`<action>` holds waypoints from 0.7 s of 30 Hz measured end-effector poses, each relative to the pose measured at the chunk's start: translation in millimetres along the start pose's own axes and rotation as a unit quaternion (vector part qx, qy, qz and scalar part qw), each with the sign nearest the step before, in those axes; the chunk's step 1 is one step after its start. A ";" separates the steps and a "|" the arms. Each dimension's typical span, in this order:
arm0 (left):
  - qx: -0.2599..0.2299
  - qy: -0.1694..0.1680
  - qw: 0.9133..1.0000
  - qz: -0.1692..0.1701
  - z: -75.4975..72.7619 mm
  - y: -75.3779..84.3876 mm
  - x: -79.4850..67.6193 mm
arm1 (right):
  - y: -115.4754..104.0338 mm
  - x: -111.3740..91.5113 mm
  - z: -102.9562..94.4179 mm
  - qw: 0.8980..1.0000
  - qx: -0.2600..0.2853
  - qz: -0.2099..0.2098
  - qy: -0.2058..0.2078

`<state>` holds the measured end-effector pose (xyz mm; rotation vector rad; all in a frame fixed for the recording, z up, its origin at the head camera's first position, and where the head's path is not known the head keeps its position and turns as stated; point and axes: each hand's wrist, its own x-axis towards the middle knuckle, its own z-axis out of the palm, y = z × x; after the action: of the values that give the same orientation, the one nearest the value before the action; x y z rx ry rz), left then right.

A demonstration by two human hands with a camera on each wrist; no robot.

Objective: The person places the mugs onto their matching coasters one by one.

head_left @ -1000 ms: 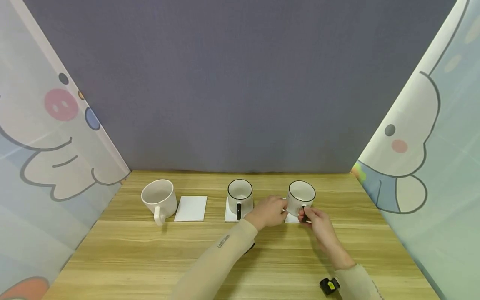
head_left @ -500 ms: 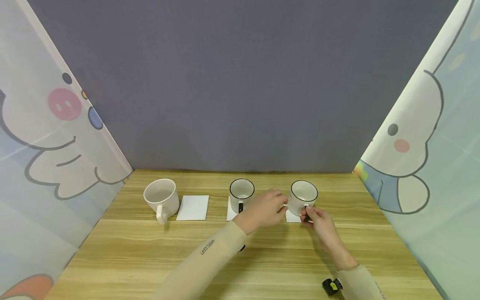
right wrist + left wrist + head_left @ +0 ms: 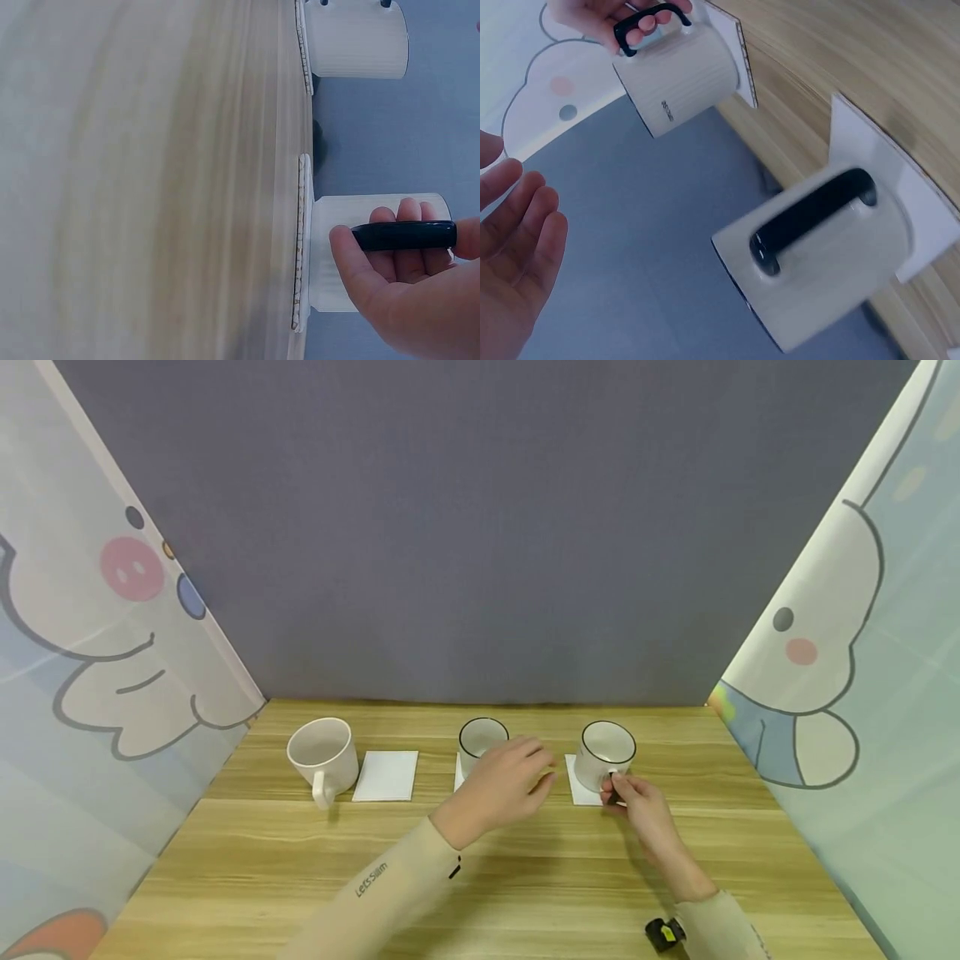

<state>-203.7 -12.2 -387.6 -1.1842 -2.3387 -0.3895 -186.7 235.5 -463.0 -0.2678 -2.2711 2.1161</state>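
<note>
My right hand (image 3: 648, 818) grips the black handle (image 3: 405, 235) of the right-hand mug (image 3: 596, 768), a ribbed white one with a dark rim. That mug stands upright on a square white coaster (image 3: 582, 794). My left hand (image 3: 498, 785) is raised with fingers loosely extended and nothing held; in the head view it covers part of the middle mug (image 3: 477, 745). In the left wrist view the middle mug's black handle (image 3: 814, 214) shows whole, and its base is on another white coaster (image 3: 889, 180).
A wider plain white mug (image 3: 330, 764) stands at the left, handle toward me. Beside it lies a bare white coaster (image 3: 385, 775). A grey panel (image 3: 480, 568) rises behind the wooden table (image 3: 300, 860), with cartoon-printed sheets on both sides.
My left hand has moved left, away from the right-hand mug and in front of the middle one. My right hand keeps its hold on the handle, and that mug looks still.
</note>
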 end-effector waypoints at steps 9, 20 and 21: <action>0.003 0.061 0.998 0.009 -15.0 -11.8 -20.7 | 0.2 1.0 -0.7 1.000 -0.020 -0.006 0.002; -0.025 0.128 0.991 -0.024 -34.7 -32.3 -48.3 | -2.2 1.6 -0.4 1.000 -0.025 0.005 -0.005; -0.023 0.130 0.991 -0.033 -36.7 -34.3 -51.4 | -2.2 1.6 -0.5 1.000 -0.026 0.006 -0.006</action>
<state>-194.8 -83.5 -385.6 -1.0114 -2.1560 -0.5863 -188.4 236.1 -460.9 -0.2708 -2.3406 2.0711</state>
